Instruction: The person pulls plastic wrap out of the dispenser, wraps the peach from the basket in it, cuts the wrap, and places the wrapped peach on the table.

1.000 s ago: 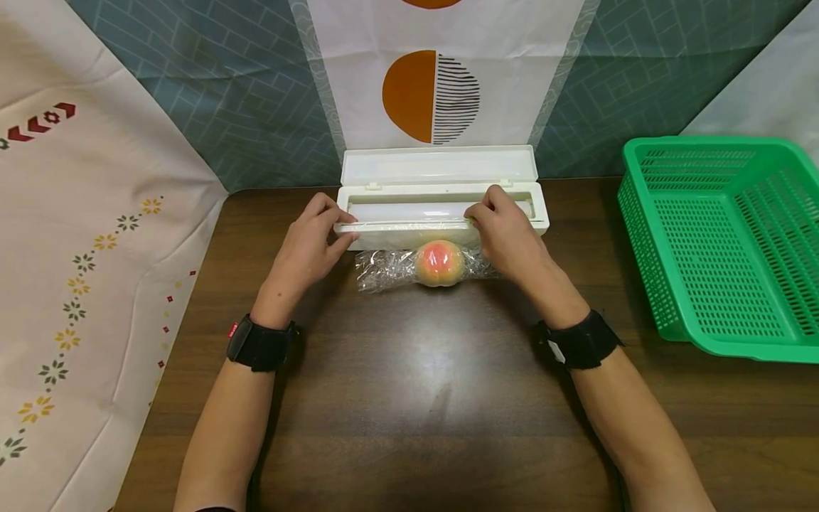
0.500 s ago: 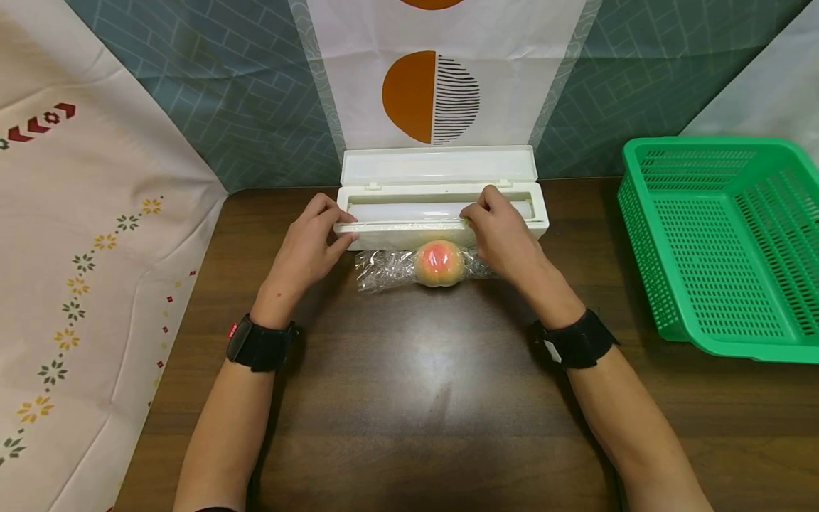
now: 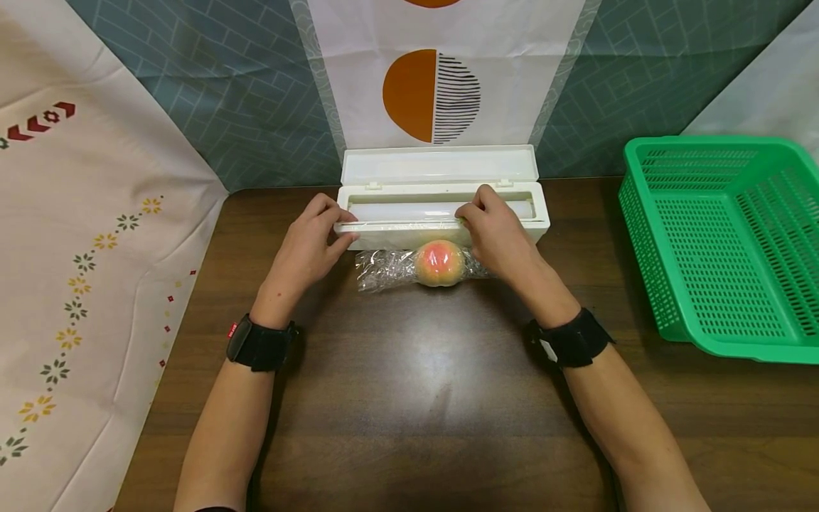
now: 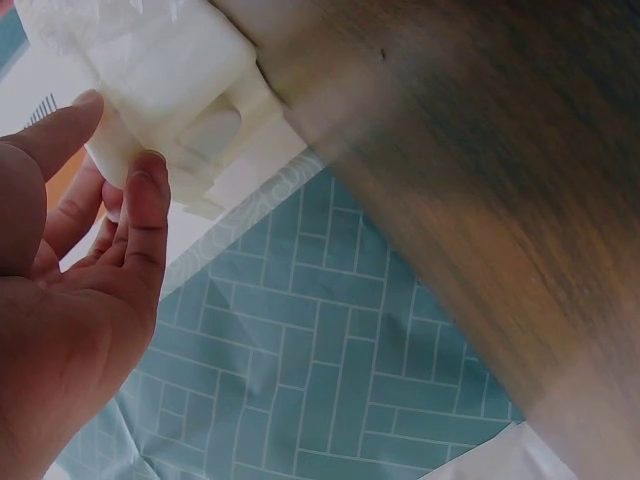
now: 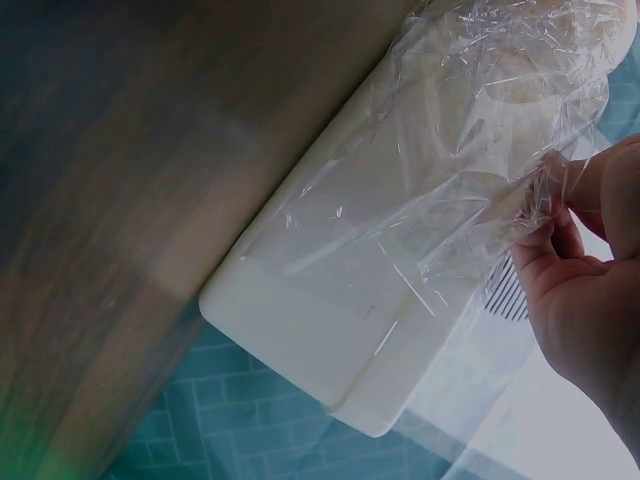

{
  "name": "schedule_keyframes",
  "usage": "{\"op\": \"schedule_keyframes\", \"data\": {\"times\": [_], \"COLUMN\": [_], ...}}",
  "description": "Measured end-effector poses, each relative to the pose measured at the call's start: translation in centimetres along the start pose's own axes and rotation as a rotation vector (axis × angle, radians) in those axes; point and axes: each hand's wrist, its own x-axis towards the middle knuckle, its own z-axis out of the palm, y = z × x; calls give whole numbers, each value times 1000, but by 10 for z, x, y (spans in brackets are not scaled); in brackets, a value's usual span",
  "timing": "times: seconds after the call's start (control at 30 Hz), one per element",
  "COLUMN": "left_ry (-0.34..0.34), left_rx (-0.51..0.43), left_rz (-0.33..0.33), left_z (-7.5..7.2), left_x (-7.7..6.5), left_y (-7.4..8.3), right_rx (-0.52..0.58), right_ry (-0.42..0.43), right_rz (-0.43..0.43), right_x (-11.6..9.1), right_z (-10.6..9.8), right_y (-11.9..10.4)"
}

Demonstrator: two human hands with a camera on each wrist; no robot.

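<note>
A long white cling film dispenser stands at the back of the table, its lid tipped back. Inside lies the roll of cling film. My left hand grips the dispenser's front left corner between thumb and fingers. On the front rail, right of the middle, my right hand pinches a small slide cutter; only a yellow-green bit shows at the fingertips. In the right wrist view, crumpled clear film drapes over the dispenser's front and around those fingers. A peach, wrapped in film, lies just in front of the dispenser.
A green plastic basket stands on the right side of the brown wooden table. Patterned cloth hangs right behind the dispenser, and a pale flowered cloth borders the left side.
My right hand has slid a little to the left along the dispenser's front rail. The left hand, the dispenser and the peach have stayed in place.
</note>
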Motion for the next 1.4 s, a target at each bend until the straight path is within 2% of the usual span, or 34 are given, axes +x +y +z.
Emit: {"op": "schedule_keyframes", "data": {"times": [0.33,0.67,1.4], "left_ry": [-10,-11,-18], "left_rx": [5,11,8], "left_rz": [-5,-1,-12], "left_z": [-1,2,0], "left_x": [0,1,1], "left_y": [1,-2,1], "right_rx": [-3,12,9], "right_ry": [-21,-6,-50], "right_rz": [9,5,-2], "right_x": [3,7,15], "right_z": [2,7,11], "right_y": [-4,-6,-14]}}
